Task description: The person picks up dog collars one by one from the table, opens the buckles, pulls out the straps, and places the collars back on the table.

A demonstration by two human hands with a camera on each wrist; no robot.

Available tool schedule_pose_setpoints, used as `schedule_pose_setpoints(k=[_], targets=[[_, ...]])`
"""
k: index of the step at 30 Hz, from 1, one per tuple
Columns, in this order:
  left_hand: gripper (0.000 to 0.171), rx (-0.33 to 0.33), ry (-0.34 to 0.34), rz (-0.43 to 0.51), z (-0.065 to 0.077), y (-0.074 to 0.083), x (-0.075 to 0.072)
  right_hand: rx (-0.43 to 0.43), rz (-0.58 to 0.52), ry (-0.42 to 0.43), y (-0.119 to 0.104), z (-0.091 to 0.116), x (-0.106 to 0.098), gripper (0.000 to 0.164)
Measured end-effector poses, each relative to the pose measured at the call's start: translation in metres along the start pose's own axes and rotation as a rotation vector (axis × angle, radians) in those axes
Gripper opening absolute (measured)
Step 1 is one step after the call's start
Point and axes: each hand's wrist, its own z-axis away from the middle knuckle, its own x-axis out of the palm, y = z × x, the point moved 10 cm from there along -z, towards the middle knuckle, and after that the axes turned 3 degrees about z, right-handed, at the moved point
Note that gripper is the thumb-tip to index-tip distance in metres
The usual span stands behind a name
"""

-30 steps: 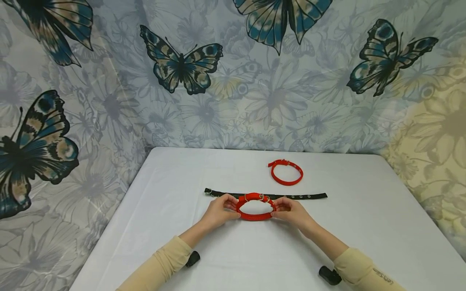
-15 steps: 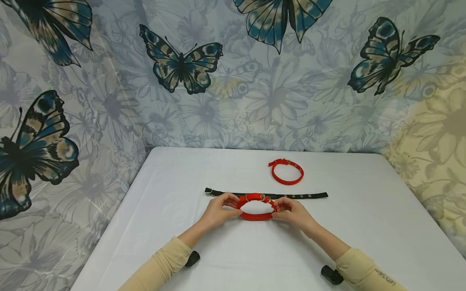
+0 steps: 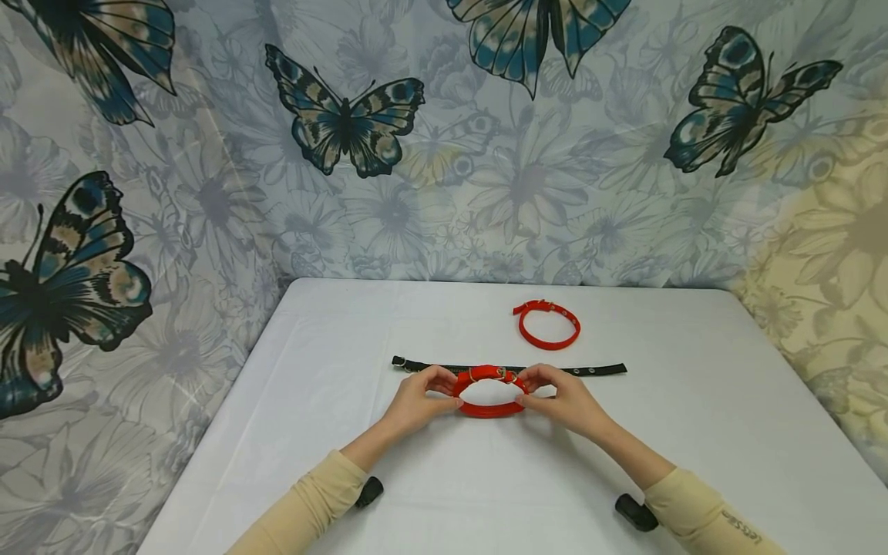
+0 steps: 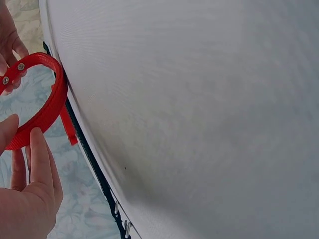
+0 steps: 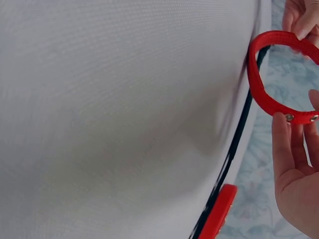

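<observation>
A buckled red collar (image 3: 492, 412) forms a ring at the middle of the table, between both hands. My left hand (image 3: 416, 401) pinches its left side; in the left wrist view the collar (image 4: 61, 87) passes between thumb and fingers. At the opposite side, my right hand (image 3: 565, 401) holds the band, fingers behind and thumb in front. The right wrist view shows the fingertips of the right hand (image 5: 299, 184) against the band beside metal eyelets. Buckle and D-ring face the far side. Just behind lies a black collar (image 3: 600, 371), stretched straight, its middle partly hidden.
A second, thinner red collar (image 3: 548, 346), buckled into a ring, lies farther back on the white table (image 3: 388, 316). Butterfly-patterned cloth (image 3: 444, 223) hangs behind the table. Dark wrist devices (image 3: 634, 512) show under the sleeves.
My right hand has shifted slightly, its fingers now higher along the collar's right side. The left hand keeps its grip, and the collars on the table stay put.
</observation>
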Motion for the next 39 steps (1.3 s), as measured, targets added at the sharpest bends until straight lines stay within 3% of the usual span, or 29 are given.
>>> schedule_pose_setpoints(k=[6, 12, 19, 26, 29, 36, 39], targets=[[0.029, 0.013, 0.002, 0.022, 0.001, 0.002, 0.0, 0.029, 0.019, -0.015, -0.016, 0.005, -0.004, 0.021], [0.028, 0.02, -0.025, 0.047, 0.011, 0.034, -0.002, 0.025, 0.017, -0.006, -0.014, 0.006, -0.004, 0.019], [0.03, 0.019, -0.036, -0.01, 0.0, 0.01, 0.0, 0.029, 0.007, -0.007, -0.013, 0.005, -0.005, 0.019], [0.03, 0.07, -0.023, -0.003, -0.002, 0.016, 0.0, 0.018, 0.012, -0.011, -0.014, 0.007, -0.003, 0.017], [0.028, 0.082, -0.007, -0.008, 0.0, 0.022, 0.0, 0.015, 0.011, -0.007, -0.008, 0.007, -0.002, 0.018], [0.026, 0.085, -0.016, 0.01, 0.012, 0.053, -0.004, 0.01, 0.003, 0.002, 0.023, 0.0, 0.005, 0.022], [0.026, 0.071, -0.021, -0.003, 0.014, 0.055, -0.004, -0.002, -0.038, -0.007, 0.024, -0.001, 0.006, 0.026]])
